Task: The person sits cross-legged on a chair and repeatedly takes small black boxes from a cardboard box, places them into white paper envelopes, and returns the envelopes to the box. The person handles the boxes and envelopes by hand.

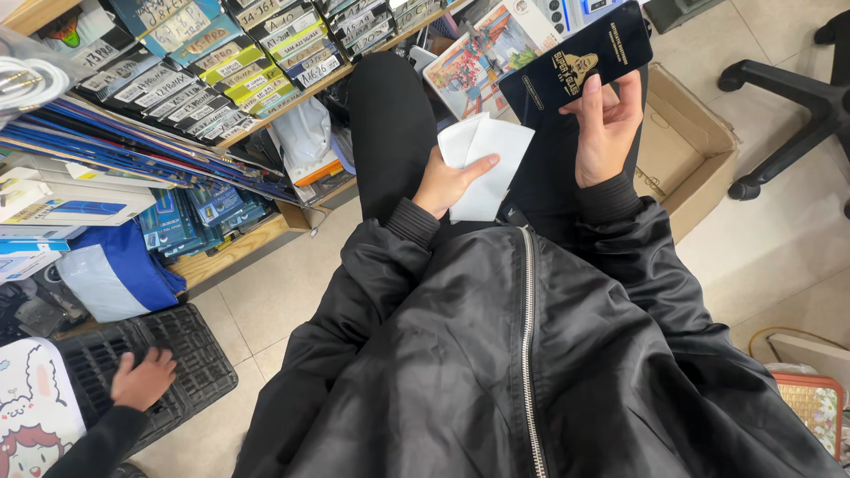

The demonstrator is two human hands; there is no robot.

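Observation:
My right hand (607, 131) holds up a flat black package (575, 64) with a gold print, thumb across its lower edge. My left hand (448, 182) grips white sheets or sleeves (491, 164) over my lap. Both arms are in a black zipped jacket (531, 354), and my legs are in black trousers (390, 124).
Wooden shelves (239, 248) at the left hold several labelled flat boxes and blue packages. An open cardboard box (686, 155) sits on the tiled floor at the right, an office chair base (788, 106) beyond it. Another person's hand (142, 379) rests on a black plastic crate (177, 354) at lower left.

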